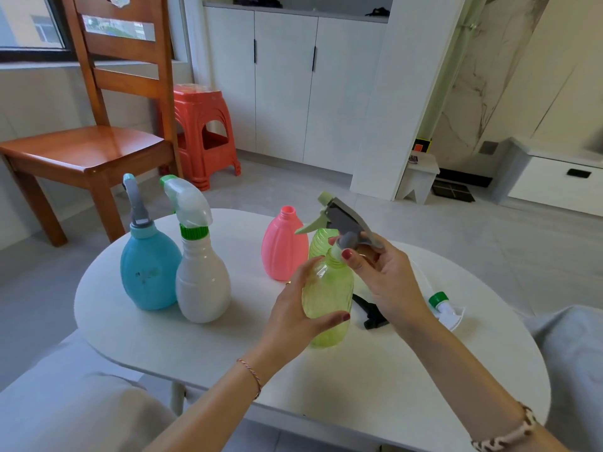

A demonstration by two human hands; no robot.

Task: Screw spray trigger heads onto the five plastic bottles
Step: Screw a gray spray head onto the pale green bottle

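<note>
My left hand grips a clear green bottle held above the table. My right hand holds a grey and pale-green trigger head by its collar, tilted on that bottle's neck. Behind it stand a second green bottle, partly hidden, and a pink bottle with a bare open neck. At the left, a blue bottle carries a grey head and a white bottle carries a white and green head. A black trigger head and a white and green one lie at the right.
The white oval table has its near edge over my lap. A wooden chair and an orange stool stand beyond the table at the left. White cupboards line the back wall.
</note>
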